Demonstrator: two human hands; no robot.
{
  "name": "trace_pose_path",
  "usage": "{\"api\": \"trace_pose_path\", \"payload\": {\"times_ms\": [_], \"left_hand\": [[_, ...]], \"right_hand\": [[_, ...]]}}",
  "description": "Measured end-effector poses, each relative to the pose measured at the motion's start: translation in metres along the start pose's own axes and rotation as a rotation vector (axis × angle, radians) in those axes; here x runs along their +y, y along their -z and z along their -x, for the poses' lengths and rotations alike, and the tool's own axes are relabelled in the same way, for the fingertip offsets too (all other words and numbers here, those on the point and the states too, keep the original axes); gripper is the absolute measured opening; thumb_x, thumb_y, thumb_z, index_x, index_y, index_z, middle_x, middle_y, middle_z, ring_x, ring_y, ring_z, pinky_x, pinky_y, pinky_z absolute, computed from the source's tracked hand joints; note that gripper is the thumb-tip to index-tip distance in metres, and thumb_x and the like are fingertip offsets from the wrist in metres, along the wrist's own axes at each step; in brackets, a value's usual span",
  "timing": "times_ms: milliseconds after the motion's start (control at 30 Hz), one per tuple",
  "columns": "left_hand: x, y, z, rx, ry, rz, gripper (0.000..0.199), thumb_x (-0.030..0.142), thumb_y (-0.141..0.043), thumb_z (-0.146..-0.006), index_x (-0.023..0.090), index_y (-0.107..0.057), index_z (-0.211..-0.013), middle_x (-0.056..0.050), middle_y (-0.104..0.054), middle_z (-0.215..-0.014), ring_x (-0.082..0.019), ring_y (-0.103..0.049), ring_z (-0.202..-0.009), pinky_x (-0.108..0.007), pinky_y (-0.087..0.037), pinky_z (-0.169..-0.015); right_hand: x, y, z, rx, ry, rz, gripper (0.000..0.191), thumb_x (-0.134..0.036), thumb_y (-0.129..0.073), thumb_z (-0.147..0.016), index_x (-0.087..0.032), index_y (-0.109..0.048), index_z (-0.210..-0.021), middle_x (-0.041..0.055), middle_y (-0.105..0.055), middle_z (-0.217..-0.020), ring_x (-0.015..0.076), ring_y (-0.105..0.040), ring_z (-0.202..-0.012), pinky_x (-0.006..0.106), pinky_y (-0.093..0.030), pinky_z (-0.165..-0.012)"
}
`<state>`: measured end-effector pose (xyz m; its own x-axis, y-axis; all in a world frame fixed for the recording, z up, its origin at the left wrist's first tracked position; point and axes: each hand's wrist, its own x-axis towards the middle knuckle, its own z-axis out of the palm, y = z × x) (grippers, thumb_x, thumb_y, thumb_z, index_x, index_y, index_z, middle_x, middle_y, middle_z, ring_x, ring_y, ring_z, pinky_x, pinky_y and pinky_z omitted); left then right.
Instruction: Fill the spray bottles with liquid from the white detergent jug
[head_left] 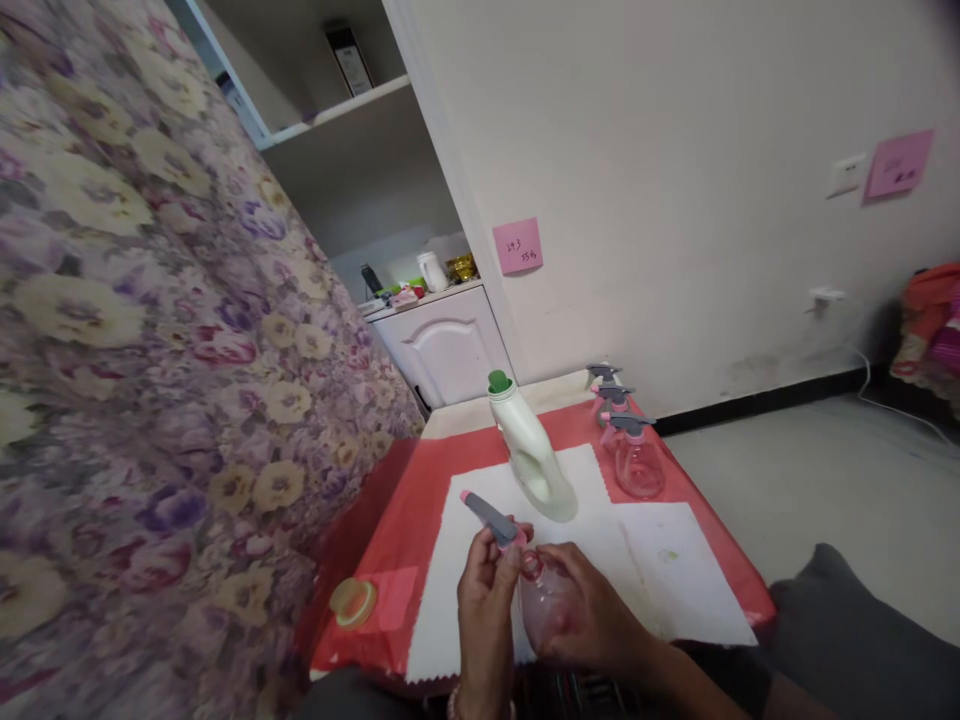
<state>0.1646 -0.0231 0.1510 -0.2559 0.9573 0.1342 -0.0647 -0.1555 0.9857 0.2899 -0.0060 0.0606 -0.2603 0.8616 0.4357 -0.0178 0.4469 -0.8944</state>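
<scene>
The left hand [484, 592] is gripping a grey-and-pink spray head [489, 516] beside the mouth of a clear bottle [537, 605], which the right hand [589, 610] is grasping. White paper [454, 590] is lying on a red table [409, 475]. Beyond, a green-topped jug [529, 445] is standing; sprayers [640, 470] are lining the right edge, floor [750, 480] stretching past; a pink wall note [517, 256] is showing "243".

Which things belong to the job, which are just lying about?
In the job:
spray head, left hand
clear bottle, right hand
likely: pale jug, other spray bottles
perhaps: yellowish round piece

Apparently lying about:
pink wall notes
white container on shelf
upper-shelf box
</scene>
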Motion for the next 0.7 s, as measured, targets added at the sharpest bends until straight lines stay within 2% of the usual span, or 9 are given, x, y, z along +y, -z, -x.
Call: {"api": "trace_pose_path", "payload": {"times_ms": [133, 333, 500, 600, 700], "left_hand": [[0.016, 0.009, 0.000, -0.034, -0.082, -0.034, 0.038, 0.042, -0.071, -0.078, 0.020, -0.064, -0.108, -0.008, -0.071, -0.109, -0.021, -0.065, -0.100, -0.033, -0.048, -0.091], [0.056, 0.011, 0.010, 0.072, -0.193, -0.070, 0.033, 0.039, -0.072, -0.078, 0.020, -0.064, -0.105, -0.007, -0.071, -0.107, -0.016, -0.063, -0.080, -0.027, -0.051, -0.076], [0.071, 0.021, 0.010, 0.114, -0.261, -0.064, 0.030, 0.037, -0.071, -0.079, 0.020, -0.065, -0.103, -0.007, -0.070, -0.108, -0.016, -0.063, -0.077, -0.025, -0.051, -0.067], [0.074, 0.032, 0.006, 0.162, -0.293, -0.072, 0.035, 0.038, -0.071, -0.080, 0.022, -0.063, -0.110, -0.007, -0.069, -0.111, -0.018, -0.065, -0.083, -0.028, -0.053, -0.073], [0.070, 0.048, -0.004, 0.203, -0.337, -0.146, 0.041, 0.038, -0.069, -0.082, 0.023, -0.059, -0.118, -0.006, -0.067, -0.117, -0.020, -0.066, -0.096, -0.033, -0.052, -0.087]], "right_hand": [[0.006, 0.001, 0.000, -0.012, 0.025, 0.102, 0.078, -0.012, -0.069, -0.051, -0.024, -0.050, -0.126, 0.0083, -0.058, -0.119, 0.0284, -0.057, -0.110, 0.043, -0.046, -0.097], [0.016, 0.006, 0.000, 0.001, -0.002, 0.149, 0.080, -0.015, -0.074, -0.052, -0.024, -0.049, -0.128, 0.0095, -0.056, -0.122, 0.0304, -0.054, -0.114, 0.044, -0.043, -0.101], [0.023, 0.010, 0.001, 0.011, -0.023, 0.136, 0.082, -0.018, -0.077, -0.054, -0.025, -0.049, -0.131, 0.0096, -0.056, -0.124, 0.0322, -0.053, -0.117, 0.046, -0.042, -0.103], [0.025, 0.010, 0.001, 0.021, -0.051, 0.130, 0.082, -0.019, -0.076, -0.054, -0.024, -0.049, -0.131, 0.0101, -0.055, -0.126, 0.0328, -0.053, -0.119, 0.047, -0.041, -0.104], [0.024, 0.010, 0.000, 0.027, -0.066, 0.140, 0.081, -0.018, -0.075, -0.055, -0.023, -0.049, -0.131, 0.0103, -0.055, -0.127, 0.0324, -0.052, -0.120, 0.046, -0.040, -0.106]]}}
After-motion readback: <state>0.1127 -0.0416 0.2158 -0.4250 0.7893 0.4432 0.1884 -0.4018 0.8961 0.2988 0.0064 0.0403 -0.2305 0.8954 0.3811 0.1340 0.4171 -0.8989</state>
